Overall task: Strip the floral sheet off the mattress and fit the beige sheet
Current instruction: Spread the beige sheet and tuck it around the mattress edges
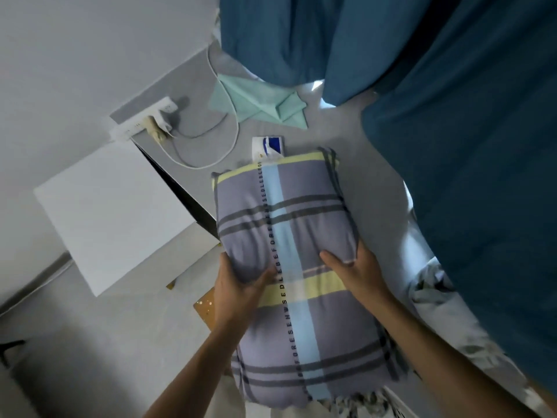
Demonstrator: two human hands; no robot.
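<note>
A plaid pillow (pixel 289 224) in lavender, light blue and yellow lies lengthwise on the grey mattress surface (pixel 370 164). My left hand (pixel 238 285) grips its left edge, thumb on top. My right hand (pixel 355 273) grips the right edge, thumb pressed into the top. A bit of pale, dark-patterned floral fabric (pixel 361 402) shows under the pillow's near end, and more crumpled fabric (pixel 434 285) lies at the right. No beige sheet is plainly visible.
A folded mint cloth (pixel 265 101) and a white-and-blue packet (pixel 268 146) lie beyond the pillow. A power strip (pixel 141 122) with white cable (pixel 211 158) sits at the mattress corner. Teal curtains (pixel 452 116) hang at the right. A white cabinet (pixel 111 212) stands on the left.
</note>
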